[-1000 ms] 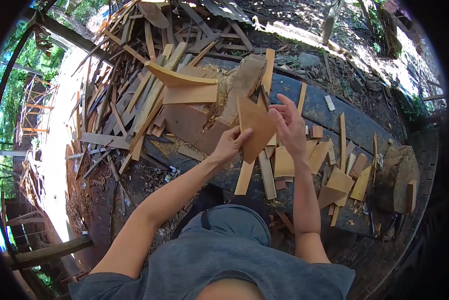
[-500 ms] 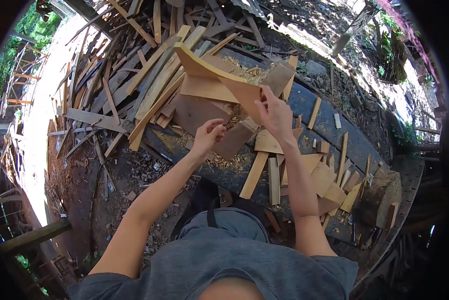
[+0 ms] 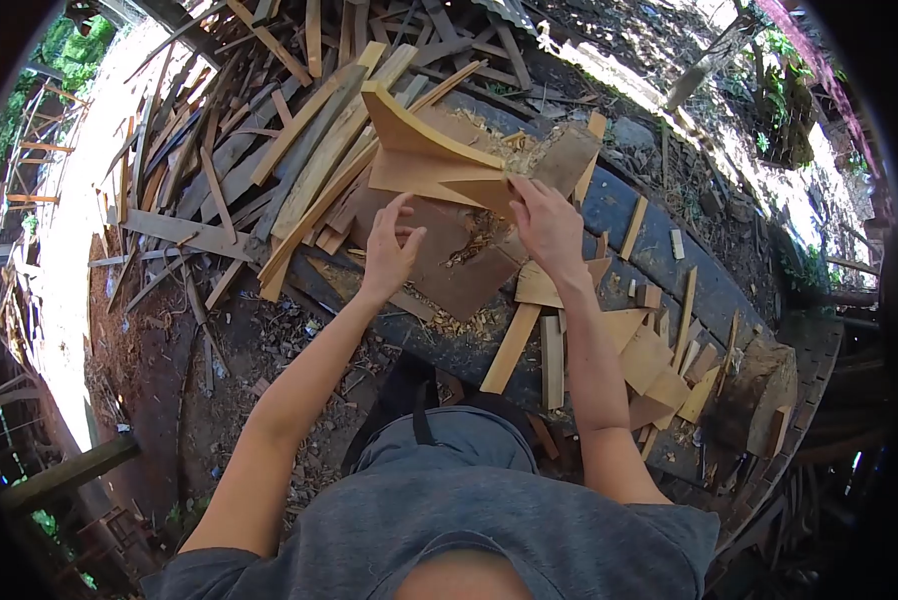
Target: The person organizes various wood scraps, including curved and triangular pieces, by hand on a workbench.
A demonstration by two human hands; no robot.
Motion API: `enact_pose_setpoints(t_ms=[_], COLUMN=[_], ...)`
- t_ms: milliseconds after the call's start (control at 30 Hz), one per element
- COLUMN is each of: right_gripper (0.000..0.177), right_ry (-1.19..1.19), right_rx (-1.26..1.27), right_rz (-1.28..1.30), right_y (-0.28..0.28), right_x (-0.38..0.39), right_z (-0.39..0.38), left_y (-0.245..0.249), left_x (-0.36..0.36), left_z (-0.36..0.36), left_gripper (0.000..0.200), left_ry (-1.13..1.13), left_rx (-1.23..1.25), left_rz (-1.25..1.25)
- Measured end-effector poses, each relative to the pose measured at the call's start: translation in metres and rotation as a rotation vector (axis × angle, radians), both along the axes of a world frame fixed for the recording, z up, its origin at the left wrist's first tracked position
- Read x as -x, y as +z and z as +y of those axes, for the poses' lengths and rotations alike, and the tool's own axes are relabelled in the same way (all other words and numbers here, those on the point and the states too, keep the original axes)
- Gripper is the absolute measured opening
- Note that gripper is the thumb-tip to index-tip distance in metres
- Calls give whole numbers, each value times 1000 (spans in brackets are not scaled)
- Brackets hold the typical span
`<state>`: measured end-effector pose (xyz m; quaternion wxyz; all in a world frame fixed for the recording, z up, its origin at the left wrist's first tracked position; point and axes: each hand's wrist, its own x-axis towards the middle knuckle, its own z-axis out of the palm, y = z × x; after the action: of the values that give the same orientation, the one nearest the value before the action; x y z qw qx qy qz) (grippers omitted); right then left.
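Observation:
A light-coloured wooden piece with a curved upper edge and joined flat boards [image 3: 419,152] is tilted over the work surface. My right hand [image 3: 549,228] grips its right end, fingers closed round the edge. Just below the piece's left part is my left hand [image 3: 391,252], fingers apart and curled, holding nothing. Under the piece lies a brown flat board [image 3: 459,285] among wood chips. Beside my right wrist is a small light wood offcut [image 3: 537,288].
Long wooden strips [image 3: 314,190] lie in a large heap at the upper left. Several offcuts [image 3: 649,360] cover the right of the dark work surface [image 3: 659,240]. A wood block [image 3: 759,390] stands at the far right. Wood chips [image 3: 469,325] are scattered about.
The wooden piece has turned a little in my right hand, its right end now flatter. My left hand has moved left and up toward it, its fingers spreading.

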<state>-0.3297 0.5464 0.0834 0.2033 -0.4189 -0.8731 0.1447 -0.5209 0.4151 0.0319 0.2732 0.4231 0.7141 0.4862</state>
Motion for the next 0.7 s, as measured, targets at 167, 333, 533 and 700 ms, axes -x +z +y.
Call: enact_pose_setpoints(t_ms=[167,333,533,700], right_gripper=[22,22,21,19], right_ry=[191,200,75,5], right_rx=[-88,-36,-22,77], right_rz=[57,125,344,275], right_y=[-9,-8,-23,-43], right_x=[32,53,36,4], right_z=[-4,-13,2,8], left_y=[8,-1,-3,-4], left_x=[11,50,82,122], left_z=[29,30,-7,-20], left_gripper=[45,33,24,29], left_ry=[-1,-156,80,141], left_rx=[-101,-69,34,87], left_rz=[274,522,369,453])
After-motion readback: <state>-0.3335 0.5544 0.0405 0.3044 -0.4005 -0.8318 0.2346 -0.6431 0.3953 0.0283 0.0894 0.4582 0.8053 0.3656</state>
